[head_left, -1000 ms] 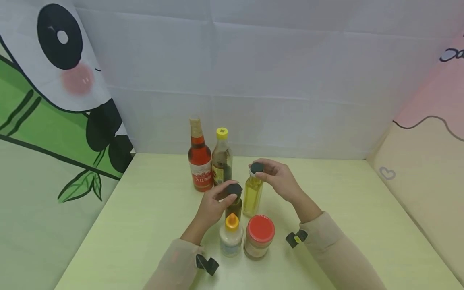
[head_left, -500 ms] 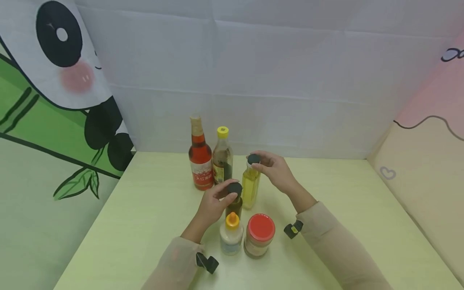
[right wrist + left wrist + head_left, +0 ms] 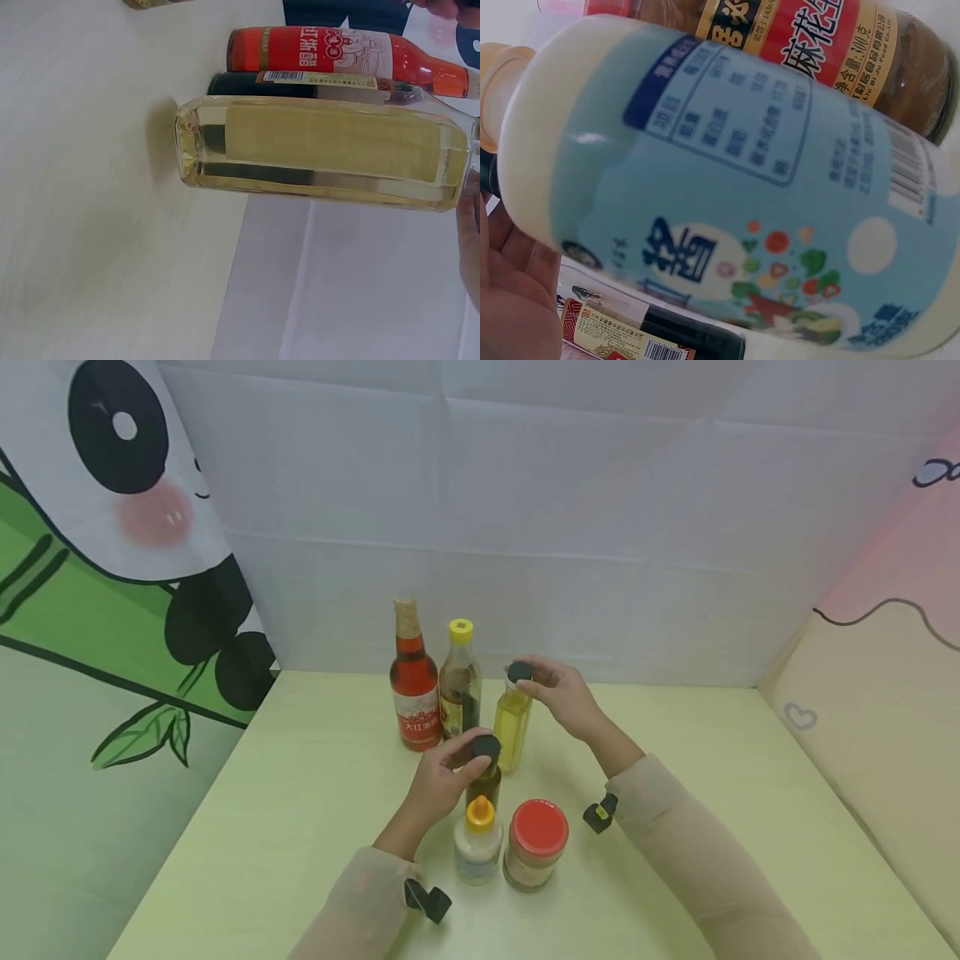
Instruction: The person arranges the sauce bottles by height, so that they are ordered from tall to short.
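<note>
My right hand (image 3: pixel 564 697) pinches the dark cap of a clear glass bottle of yellow oil (image 3: pixel 512 727). In the right wrist view this oil bottle (image 3: pixel 330 150) spans the middle, with a shadow at its base. My left hand (image 3: pixel 442 781) grips the black cap of a small dark bottle (image 3: pixel 483 787) in the centre of the table. Just in front of that bottle stands a white squeeze bottle (image 3: pixel 478 852) with an orange tip, hiding its lower part. The squeeze bottle's blue label (image 3: pixel 727 172) fills most of the left wrist view.
A red vinegar bottle (image 3: pixel 415 693) and a yellow-capped bottle of dark liquid (image 3: pixel 460 685) stand side by side at the back. Beside the squeeze bottle is a red-lidded jar (image 3: pixel 536 843) of brown paste. A pale cloth wall (image 3: pixel 570 527) rises behind the table (image 3: pixel 315 827).
My right hand has moved the oil bottle away from me and slightly left, toward the yellow-capped bottle. The left hand stays on the small dark bottle's cap.
</note>
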A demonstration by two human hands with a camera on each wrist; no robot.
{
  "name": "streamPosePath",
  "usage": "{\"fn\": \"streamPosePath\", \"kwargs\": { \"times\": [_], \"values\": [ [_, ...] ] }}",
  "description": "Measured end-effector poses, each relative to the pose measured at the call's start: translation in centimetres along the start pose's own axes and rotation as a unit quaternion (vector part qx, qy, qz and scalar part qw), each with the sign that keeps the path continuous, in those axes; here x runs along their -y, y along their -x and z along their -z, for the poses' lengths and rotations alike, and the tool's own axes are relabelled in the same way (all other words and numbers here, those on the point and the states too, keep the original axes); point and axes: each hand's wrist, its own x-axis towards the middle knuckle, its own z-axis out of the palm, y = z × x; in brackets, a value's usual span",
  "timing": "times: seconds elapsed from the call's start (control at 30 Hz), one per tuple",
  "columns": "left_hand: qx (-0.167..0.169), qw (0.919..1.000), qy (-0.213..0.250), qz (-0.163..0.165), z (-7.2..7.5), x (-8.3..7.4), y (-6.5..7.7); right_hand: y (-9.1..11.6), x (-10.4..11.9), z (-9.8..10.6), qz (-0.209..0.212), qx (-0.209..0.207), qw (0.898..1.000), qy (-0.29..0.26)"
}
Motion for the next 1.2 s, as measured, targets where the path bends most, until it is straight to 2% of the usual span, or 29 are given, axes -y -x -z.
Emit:
{"fn": "streamPosePath", "kwargs": {
  "times": [0.37,0.73,1.2],
  "values": [
    [-0.007,0.9999,-0.001,-0.009,-0.2,0.2,0.0,-1.6,-0.4,0.3,0.0,0.006,1.0,-0.002],
    [-0.009,0.9999,-0.001,0.011,0.0,0.0,0.3,-3.0,-0.9,0.0,0.009,0.034,0.999,0.003],
    [-0.003,0.9999,0.012,-0.002,-0.3,0.0,0.4,-4.2,-1.6,-0.2,0.013,0.051,0.998,-0.02]
  ]
}}
